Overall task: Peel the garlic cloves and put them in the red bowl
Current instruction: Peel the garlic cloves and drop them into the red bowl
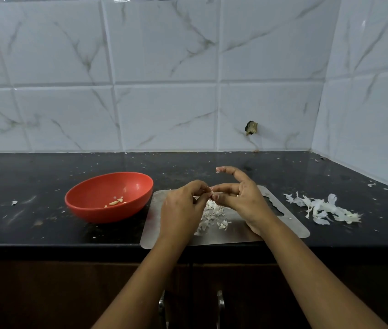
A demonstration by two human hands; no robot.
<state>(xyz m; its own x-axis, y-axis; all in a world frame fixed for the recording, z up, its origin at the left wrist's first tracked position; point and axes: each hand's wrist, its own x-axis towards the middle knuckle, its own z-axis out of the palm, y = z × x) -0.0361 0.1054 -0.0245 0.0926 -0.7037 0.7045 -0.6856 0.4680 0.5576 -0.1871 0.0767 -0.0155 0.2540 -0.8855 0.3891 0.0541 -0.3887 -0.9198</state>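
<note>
Head view: we pinch a small pale garlic clove (211, 191) in both grips, left hand (183, 206) and right hand (241, 199); the round red bowl (86, 193) lies nearer our left.

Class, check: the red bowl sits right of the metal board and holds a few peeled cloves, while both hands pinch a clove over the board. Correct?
No. The head view shows the red bowl left of the metal board, not right. It holds a few peeled cloves, and the left hand and right hand pinch a clove over the board.

Head view, looking down (close) at counter (45, 167).
</note>
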